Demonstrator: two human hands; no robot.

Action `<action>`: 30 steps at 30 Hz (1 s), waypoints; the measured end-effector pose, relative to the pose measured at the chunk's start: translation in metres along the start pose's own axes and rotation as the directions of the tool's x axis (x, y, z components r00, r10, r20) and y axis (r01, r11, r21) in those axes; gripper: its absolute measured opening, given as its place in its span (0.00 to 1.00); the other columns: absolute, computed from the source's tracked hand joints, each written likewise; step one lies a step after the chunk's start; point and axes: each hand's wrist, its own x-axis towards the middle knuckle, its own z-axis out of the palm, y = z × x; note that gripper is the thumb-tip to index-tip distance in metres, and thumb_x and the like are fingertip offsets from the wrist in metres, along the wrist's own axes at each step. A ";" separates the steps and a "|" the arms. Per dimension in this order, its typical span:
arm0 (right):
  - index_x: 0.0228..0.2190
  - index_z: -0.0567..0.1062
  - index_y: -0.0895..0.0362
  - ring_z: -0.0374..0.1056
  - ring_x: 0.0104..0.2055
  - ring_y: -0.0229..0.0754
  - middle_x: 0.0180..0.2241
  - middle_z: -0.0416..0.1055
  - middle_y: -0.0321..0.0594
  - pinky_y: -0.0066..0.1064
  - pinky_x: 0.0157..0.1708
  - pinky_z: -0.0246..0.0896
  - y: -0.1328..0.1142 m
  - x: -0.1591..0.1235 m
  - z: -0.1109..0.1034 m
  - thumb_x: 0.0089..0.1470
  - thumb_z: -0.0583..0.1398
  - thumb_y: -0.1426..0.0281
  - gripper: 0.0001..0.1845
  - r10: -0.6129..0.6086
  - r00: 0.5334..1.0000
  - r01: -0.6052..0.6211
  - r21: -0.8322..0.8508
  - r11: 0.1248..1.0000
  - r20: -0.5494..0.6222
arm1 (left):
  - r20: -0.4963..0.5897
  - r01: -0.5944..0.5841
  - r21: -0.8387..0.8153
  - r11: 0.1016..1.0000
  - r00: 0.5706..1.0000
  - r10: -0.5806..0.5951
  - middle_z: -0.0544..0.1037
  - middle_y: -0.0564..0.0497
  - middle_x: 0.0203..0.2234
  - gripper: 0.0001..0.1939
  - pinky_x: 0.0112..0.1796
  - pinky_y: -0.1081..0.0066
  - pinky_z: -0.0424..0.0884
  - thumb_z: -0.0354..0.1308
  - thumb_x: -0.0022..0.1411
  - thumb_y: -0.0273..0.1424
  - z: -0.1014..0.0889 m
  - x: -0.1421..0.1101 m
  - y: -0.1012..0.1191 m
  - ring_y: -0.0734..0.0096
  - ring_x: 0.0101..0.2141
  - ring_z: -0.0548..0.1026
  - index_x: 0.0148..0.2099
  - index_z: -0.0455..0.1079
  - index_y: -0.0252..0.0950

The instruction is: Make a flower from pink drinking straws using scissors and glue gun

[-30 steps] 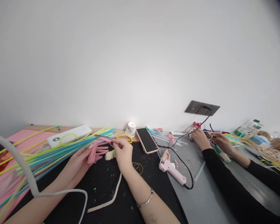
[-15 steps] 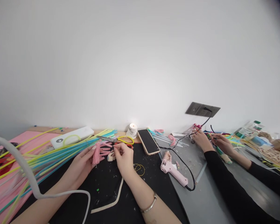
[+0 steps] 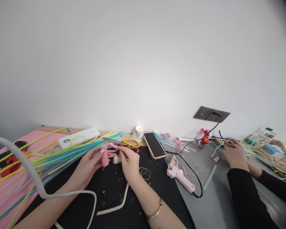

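Note:
My left hand (image 3: 89,165) grips a pink pipe-cleaner piece (image 3: 105,156) between thumb and fingers; several fuzzy pink strands stick out from it to the right. With thumb and forefinger, my right hand (image 3: 130,163) pinches the end of the upper strand. Just under those fingertips is a small cream-coloured piece (image 3: 116,159), partly hidden, whose kind I cannot make out. Behind my hands lie scissors (image 3: 131,142) with yellow handles, and a red handle shows below them. Both hands are above a black mat (image 3: 114,190).
A phone (image 3: 154,145), a white cup (image 3: 138,133) and a pink glue gun (image 3: 180,176) with a black cord stand nearby. Many coloured pipe cleaners (image 3: 69,159) lie at left. A white cable (image 3: 35,178) arches in front. A co-worker's hands (image 3: 235,154) work at right.
My right fingers have moved up from near the cream piece onto the end of the upper pink strand. The co-worker's hands have come together farther right. The view has shifted slightly.

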 end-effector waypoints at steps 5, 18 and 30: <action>0.38 0.79 0.54 0.73 0.38 0.41 0.35 0.78 0.42 0.31 0.41 0.69 -0.002 -0.002 0.000 0.58 0.55 0.77 0.14 -0.117 0.993 0.117 -0.036 0.992 0.001 | -0.013 -0.004 0.011 1.000 1.000 0.004 0.81 0.51 0.32 0.18 0.32 0.73 0.72 0.68 0.51 0.36 -0.001 0.001 0.000 0.68 0.33 0.77 0.43 0.71 0.37; 0.39 0.77 0.56 0.71 0.38 0.39 0.35 0.75 0.43 0.28 0.39 0.68 -0.004 -0.006 0.004 0.60 0.53 0.77 0.13 -0.228 0.971 0.229 -0.003 0.973 0.072 | -0.035 -0.014 0.003 1.000 0.999 0.014 0.80 0.51 0.33 0.15 0.33 0.73 0.72 0.68 0.52 0.36 0.000 0.000 0.000 0.69 0.33 0.76 0.41 0.72 0.37; 0.37 0.77 0.55 0.70 0.44 0.40 0.41 0.75 0.44 0.32 0.45 0.67 -0.007 -0.006 0.005 0.60 0.54 0.75 0.12 -0.252 0.953 0.254 0.007 0.967 0.168 | -0.048 -0.032 -0.005 0.999 0.998 0.032 0.79 0.52 0.31 0.17 0.32 0.74 0.72 0.69 0.50 0.37 -0.004 0.003 -0.003 0.71 0.31 0.75 0.40 0.71 0.37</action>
